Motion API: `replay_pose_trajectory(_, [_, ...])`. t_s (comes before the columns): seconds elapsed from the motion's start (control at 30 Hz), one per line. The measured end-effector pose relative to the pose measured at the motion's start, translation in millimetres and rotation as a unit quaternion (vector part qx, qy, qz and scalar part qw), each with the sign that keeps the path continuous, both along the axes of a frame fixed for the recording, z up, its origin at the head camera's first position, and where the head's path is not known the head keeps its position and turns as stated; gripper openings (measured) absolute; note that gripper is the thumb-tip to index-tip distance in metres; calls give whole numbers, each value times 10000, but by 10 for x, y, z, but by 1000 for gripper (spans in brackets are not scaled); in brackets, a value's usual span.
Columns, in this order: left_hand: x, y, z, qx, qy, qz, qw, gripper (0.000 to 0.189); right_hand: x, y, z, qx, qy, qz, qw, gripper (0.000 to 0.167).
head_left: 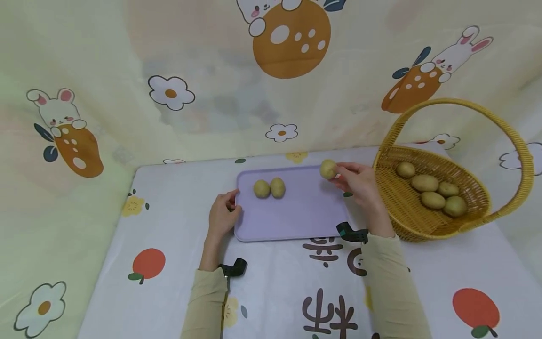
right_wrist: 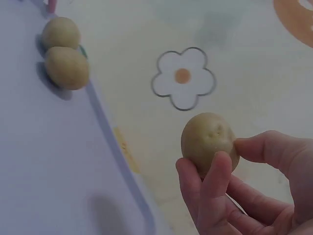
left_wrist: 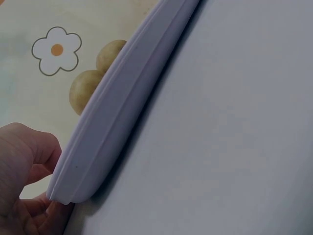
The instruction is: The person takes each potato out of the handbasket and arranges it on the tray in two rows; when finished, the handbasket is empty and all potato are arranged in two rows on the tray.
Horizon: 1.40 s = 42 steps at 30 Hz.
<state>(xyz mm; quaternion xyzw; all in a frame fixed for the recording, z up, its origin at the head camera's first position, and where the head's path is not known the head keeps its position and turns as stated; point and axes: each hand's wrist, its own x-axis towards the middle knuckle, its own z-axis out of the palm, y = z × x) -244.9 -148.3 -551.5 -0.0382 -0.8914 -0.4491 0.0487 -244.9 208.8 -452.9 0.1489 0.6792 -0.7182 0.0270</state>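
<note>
My right hand (head_left: 358, 184) pinches a potato (head_left: 328, 169) between thumb and fingertips over the far right corner of the lilac tray (head_left: 305, 212). In the right wrist view the held potato (right_wrist: 208, 142) shows small dents on its skin. Two more potatoes lie side by side on the tray's left part, a left one (head_left: 261, 189) and a right one (head_left: 277, 187). My left hand (head_left: 222, 213) grips the tray's left edge; in the left wrist view its thumb and fingers (left_wrist: 41, 147) are at the rim near a corner.
A yellow wicker basket (head_left: 394, 209) with a tall arched handle (head_left: 522, 155) stands right of the tray, several potatoes (head_left: 433, 200) inside. A printed cloth (head_left: 169, 226) covers the table, and a patterned curtain (head_left: 211, 132) hangs behind it.
</note>
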Motion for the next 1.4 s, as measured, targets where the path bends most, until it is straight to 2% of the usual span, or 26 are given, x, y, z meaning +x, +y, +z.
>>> replay_pose_trajectory(0.33, [13,0,-4,-39,-68,7,10000,50,-144,-326,-343,197,-242,111,9995,41])
replay_pose_trajectory(0.63, [0,-9,-10,-40,74,33,10000,51,-211,-600,-586,245,-482,363,9979,39])
replay_pose_trajectory(1.1, [14,8,1,-88,24,42,9999,51,-206,-711,-637,183,-537,429,9975,39])
replay_pose_trajectory(1.4, [10,-1,-9,-79,-34,56,9999,52,-217,-704,-617,511,-634,694,9943,39])
